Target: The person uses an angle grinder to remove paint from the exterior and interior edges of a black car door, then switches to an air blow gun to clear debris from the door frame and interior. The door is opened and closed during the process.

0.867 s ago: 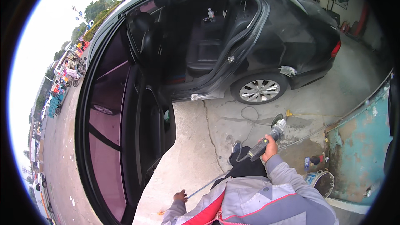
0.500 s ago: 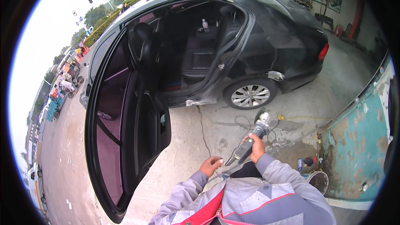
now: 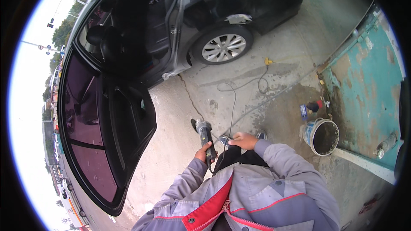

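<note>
My left hand (image 3: 203,151) is closed around the dark body of an angle grinder (image 3: 206,136), off the floor in front of me. Its silver head points away from me, with a dark disc (image 3: 193,125) at the far end. From the grinder's near end a thin power cord (image 3: 234,98) loops up past my right hand and out over the floor. My right hand (image 3: 244,140) is just right of the grinder, its fingers curled together at the cord. Its fingertips are small in view, but they appear to pinch the cord.
A dark car (image 3: 201,13) stands ahead, its rear door (image 3: 128,124) swung open at my left. Pale filler patches (image 3: 239,19) mark its body. A yellow connector (image 3: 268,61) lies on the concrete. At right are a bucket (image 3: 309,137), a small blue box (image 3: 303,111) and a peeling turquoise panel (image 3: 364,77).
The grinder has passed from my right hand to my left. My right hand is now at the cord. The view has tilted down and turned right.
</note>
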A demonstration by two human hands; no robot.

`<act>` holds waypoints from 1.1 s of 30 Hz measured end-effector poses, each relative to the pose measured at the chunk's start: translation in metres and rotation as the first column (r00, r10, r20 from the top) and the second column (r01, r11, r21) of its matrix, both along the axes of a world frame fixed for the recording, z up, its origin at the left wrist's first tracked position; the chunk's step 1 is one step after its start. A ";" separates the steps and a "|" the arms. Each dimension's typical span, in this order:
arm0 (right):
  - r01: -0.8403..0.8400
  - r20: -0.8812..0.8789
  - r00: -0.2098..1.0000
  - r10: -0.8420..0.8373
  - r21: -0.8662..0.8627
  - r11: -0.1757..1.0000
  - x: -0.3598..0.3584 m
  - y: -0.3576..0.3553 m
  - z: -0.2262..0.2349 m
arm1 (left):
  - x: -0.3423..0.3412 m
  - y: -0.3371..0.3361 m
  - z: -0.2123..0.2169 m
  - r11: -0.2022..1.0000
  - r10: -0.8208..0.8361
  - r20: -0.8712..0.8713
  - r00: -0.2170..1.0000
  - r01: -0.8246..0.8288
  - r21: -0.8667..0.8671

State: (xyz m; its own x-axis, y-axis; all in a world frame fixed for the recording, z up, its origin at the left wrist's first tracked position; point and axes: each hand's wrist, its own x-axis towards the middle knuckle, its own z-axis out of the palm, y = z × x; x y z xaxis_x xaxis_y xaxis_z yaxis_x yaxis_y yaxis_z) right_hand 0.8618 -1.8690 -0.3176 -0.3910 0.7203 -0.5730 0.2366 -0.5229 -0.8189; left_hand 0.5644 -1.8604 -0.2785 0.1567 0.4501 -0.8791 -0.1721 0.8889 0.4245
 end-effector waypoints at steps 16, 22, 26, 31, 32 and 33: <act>-0.096 0.277 0.955 0.109 -0.059 0.994 0.047 -0.062 -0.094 | -0.011 -0.008 -0.067 0.954 -0.220 -0.617 0.756 0.298 0.025; 0.378 -0.261 0.816 -0.515 -0.431 0.819 -0.120 0.059 -0.030 | 0.006 0.080 -0.020 0.465 -0.465 -0.829 0.310 0.883 0.069; 0.761 -0.094 0.386 -0.918 -0.529 0.375 -0.092 0.139 -0.045 | 0.080 0.156 0.004 0.101 -0.398 -0.897 0.192 0.981 0.165; 0.563 -0.103 0.148 -0.984 -0.809 0.169 0.137 0.265 -0.150 | 0.215 0.299 -0.078 -0.115 -0.527 -0.825 0.205 0.944 0.309; 0.570 -0.089 0.168 -0.982 -0.804 0.170 0.193 0.296 -0.177 | 0.246 0.338 -0.112 -0.156 -0.509 -0.850 0.136 0.957 0.246; 0.612 -0.083 0.131 -0.988 -0.777 0.146 0.248 0.330 -0.206 | 0.278 0.383 -0.149 -0.196 -0.477 -0.875 0.080 0.961 0.195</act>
